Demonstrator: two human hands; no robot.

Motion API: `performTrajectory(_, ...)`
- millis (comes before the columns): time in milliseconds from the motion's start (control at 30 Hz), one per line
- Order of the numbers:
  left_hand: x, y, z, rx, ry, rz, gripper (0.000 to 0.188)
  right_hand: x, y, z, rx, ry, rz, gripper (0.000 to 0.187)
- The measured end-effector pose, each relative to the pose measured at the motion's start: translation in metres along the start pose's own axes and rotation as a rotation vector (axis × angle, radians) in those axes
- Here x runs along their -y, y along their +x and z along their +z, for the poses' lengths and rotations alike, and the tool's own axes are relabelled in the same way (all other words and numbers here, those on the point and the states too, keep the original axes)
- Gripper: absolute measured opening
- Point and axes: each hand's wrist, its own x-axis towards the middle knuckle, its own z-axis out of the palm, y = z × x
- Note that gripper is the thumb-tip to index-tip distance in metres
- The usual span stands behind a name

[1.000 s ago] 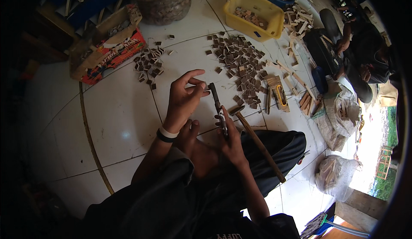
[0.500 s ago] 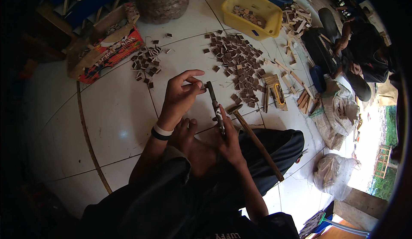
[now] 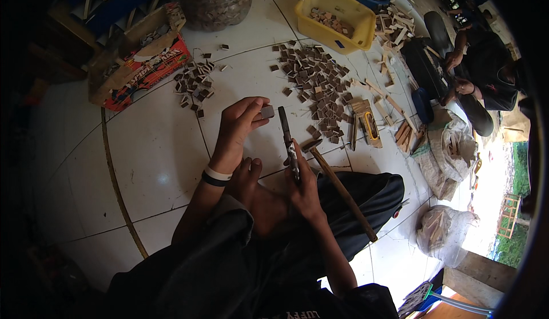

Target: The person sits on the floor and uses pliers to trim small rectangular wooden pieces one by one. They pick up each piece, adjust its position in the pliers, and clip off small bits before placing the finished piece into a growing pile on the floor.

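Between the fingertips of my left hand (image 3: pixel 233 133) is a small square piece (image 3: pixel 267 112), grey-brown on its visible face. My left hand is closed on it, just left of the tip of a long, narrow, dark hand tool (image 3: pixel 285 125). My right hand (image 3: pixel 305 187) grips this tool by its lower, black-and-white part, pointing it up and away from me. A small gap shows between piece and tool. Beyond lie a large heap of brown square pieces (image 3: pixel 320 84) and a smaller heap (image 3: pixel 194 84) on the left.
A hammer (image 3: pixel 343 196) rests across my right leg. A yellow cutter (image 3: pixel 372 125) lies by the large heap. Farther off are a yellow tub (image 3: pixel 349 38), a red-printed carton (image 3: pixel 154 70) and a clear container (image 3: pixel 211 10). Sacks (image 3: pixel 443 156) and a co-worker (image 3: pixel 492 61) are at right.
My left hand has drawn slightly left from the tool's tip and turned the square piece so its flat face shows. The right hand and tool stay almost still.
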Motion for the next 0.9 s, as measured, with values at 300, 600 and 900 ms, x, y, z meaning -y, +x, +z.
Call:
performTrajectory(300,0.0045,-0.0015,0.0068,0.049,-0.015,0.04,0.026,0.0013,-0.001,0.0039,-0.01,0.003,0.013,0.068)
performTrajectory(600,0.0031,-0.002,0.0086,0.051,-0.006,0.091,0.023,-0.002,-0.0007,0.0063,-0.012,-0.007,-0.018,0.07)
performTrajectory(900,0.0023,-0.0026,0.0084,0.065,0.024,0.122,0.026,-0.0044,-0.0016,0.0082,0.008,0.015,0.007,0.072)
